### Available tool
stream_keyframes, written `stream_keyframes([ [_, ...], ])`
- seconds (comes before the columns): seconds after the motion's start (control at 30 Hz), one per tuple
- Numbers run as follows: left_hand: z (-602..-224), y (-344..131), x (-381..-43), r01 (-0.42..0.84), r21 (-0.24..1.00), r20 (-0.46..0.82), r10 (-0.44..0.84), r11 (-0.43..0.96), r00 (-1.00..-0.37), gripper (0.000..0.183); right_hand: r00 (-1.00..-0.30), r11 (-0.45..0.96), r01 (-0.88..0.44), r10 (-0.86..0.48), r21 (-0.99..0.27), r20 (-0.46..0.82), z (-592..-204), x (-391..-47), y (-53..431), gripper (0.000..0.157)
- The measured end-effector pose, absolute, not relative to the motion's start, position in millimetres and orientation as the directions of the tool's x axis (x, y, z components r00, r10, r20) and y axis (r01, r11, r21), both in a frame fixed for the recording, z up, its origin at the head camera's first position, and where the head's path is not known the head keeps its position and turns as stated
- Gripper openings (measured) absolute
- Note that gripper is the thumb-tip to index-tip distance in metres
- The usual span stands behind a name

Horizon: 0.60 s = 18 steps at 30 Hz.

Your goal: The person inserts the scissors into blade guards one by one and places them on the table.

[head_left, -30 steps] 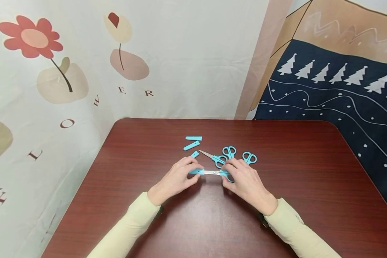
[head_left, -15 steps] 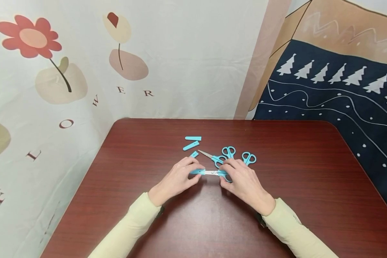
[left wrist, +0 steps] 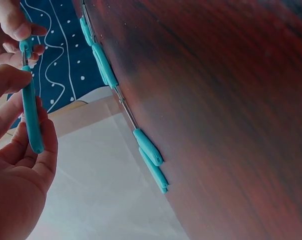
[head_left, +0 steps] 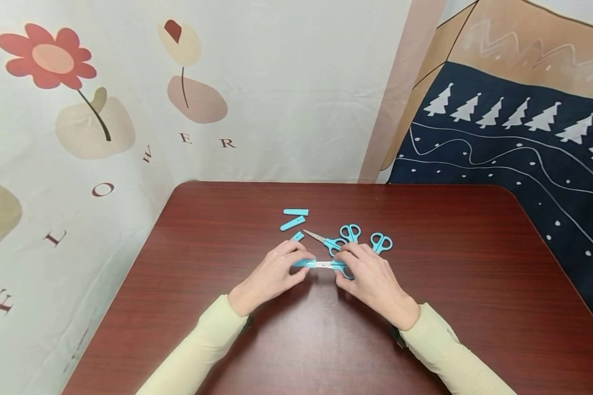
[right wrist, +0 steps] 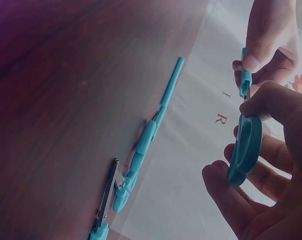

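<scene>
My left hand (head_left: 275, 272) pinches a light blue scissor cover (head_left: 305, 263) between thumb and fingers. My right hand (head_left: 373, 277) grips the blue handles of a pair of scissors (head_left: 323, 264), whose blades point left into the cover. A short stretch of metal shows between cover and handles. In the left wrist view, the cover (left wrist: 32, 117) lies along the curled fingers, and both hands are above the tabletop. From the right wrist, one handle loop (right wrist: 250, 142) sits between thumb and fingers.
Just beyond the hands, uncovered scissors (head_left: 333, 246) lie beside two more pairs, partly hidden by the right hand. Loose blue covers (head_left: 293, 223) lie to their left, one partly behind the left hand. The brown table (head_left: 296, 340) meets a printed cloth (head_left: 296, 109) at its back edge.
My right hand has moved slightly left with the scissors, and less bare metal shows between handles and cover. The left hand has barely moved.
</scene>
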<state>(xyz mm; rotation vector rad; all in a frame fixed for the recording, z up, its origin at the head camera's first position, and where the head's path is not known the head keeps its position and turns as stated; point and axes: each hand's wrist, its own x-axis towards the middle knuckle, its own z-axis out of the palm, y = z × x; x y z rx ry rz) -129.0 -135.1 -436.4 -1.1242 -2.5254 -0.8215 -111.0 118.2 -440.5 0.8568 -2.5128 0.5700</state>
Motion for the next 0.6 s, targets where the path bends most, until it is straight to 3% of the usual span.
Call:
stream_keyframes([
  [0.6, -436.4, -133.9, -129.4, 0.757, 0.383, 0.45, 0.609, 0.529, -0.653, 0.02, -0.695, 0.69, -0.68, -0.498, -0.248, 0.518, -438.9, -111.9, 116.8, 0.027],
])
